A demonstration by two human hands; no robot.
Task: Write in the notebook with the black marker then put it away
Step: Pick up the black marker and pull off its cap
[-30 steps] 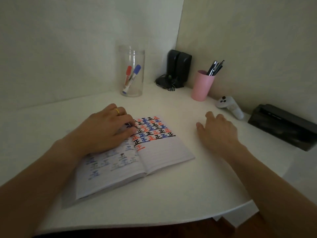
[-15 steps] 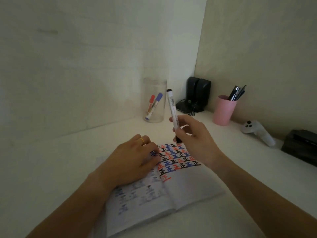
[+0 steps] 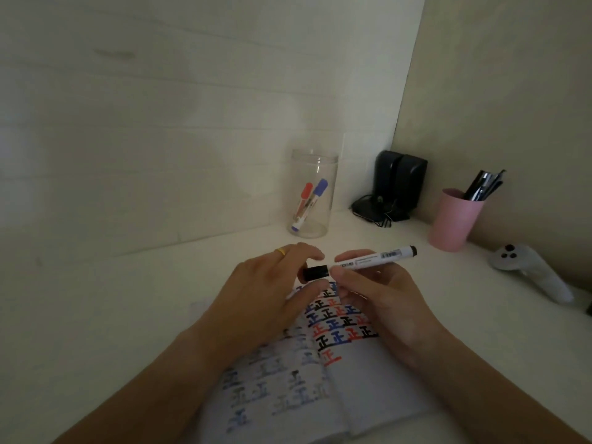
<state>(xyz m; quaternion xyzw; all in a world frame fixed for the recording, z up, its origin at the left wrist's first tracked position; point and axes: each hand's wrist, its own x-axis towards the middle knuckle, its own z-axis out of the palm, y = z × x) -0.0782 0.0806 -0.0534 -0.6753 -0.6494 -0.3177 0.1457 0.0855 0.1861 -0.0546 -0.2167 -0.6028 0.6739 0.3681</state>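
Above the open notebook (image 3: 368,376), both hands hold the black marker (image 3: 371,259) roughly level, its cap end to the left. Right hand (image 3: 381,299) is closed around the white barrel, steadying it. Left hand (image 3: 272,293) pinches the black cap (image 3: 315,272) between thumb and fingertips, remaining fingers loosely curled; this grip suits pulling the cap off along the barrel axis, so uncapping is judged the current step. Whether the cap has separated cannot be determined. At the far side, the clear jar (image 3: 314,174) holds the red and blue markers, the probable storage location.
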